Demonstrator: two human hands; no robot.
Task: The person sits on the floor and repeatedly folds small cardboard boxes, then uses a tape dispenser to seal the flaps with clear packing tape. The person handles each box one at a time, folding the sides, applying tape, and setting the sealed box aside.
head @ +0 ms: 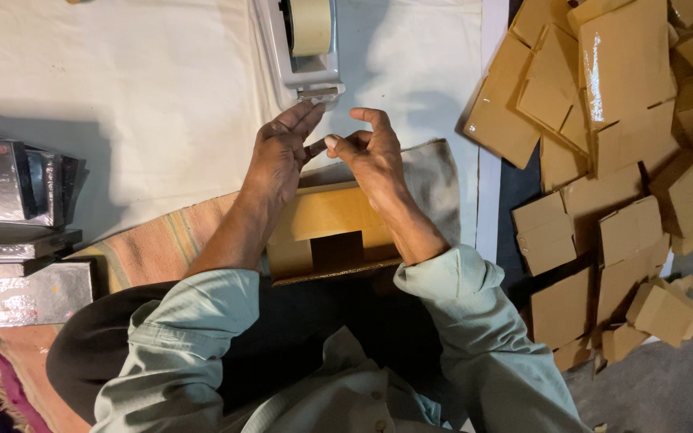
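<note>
Your left hand (278,152) and right hand (370,156) pinch a short strip of tape (317,147) between fingertips, stretched just below the grey tape dispenser (298,56), directly above the flat tan cardboard box (330,228) on your lap, ready for sealing.

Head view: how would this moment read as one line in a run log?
left hand: pinching tape strip | right hand: pinching same strip | tape dispenser: just beyond fingers | cardboard box: under wrists | folded boxes: piled right

We've open white cloth (122,88) to the left; tape dispenser (302,48) blocks ahead, cardboard pile (603,160) crowds right, silver boxes (14,216) far left.
</note>
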